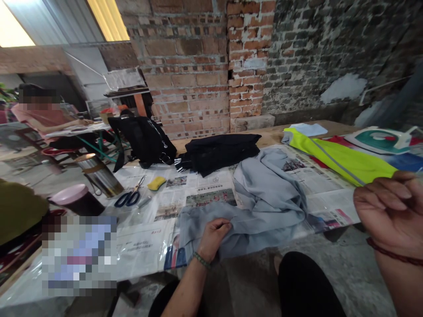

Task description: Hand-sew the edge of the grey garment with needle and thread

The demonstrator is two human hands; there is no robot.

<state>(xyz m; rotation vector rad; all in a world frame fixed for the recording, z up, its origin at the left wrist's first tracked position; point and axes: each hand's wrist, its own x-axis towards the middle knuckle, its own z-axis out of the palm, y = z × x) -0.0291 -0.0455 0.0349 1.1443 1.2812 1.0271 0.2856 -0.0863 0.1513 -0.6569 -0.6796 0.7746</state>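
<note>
A grey cloth garment (271, 189) lies rumpled on the newspaper-covered table, its near edge hanging over the front. My left hand (214, 235) is closed in a pinch on its lower left part, thumb against the fingers. Raised at the right edge of the view, well apart from the garment, my right hand (391, 211) has its fingers curled in. Whatever it holds, if anything, is too small or hidden to make out. Behind that hand lies a bright yellow garment (333, 154) with a grey stripe.
Scissors (132, 193), a yellow sponge (156, 183), a steel flask (99, 174) and a pink-lidded cup (77, 200) stand or lie at left. Behind are a black backpack (145, 141) and folded black clothes (221, 152). An iron (383, 138) rests at right. Another person (42, 116) sits far left.
</note>
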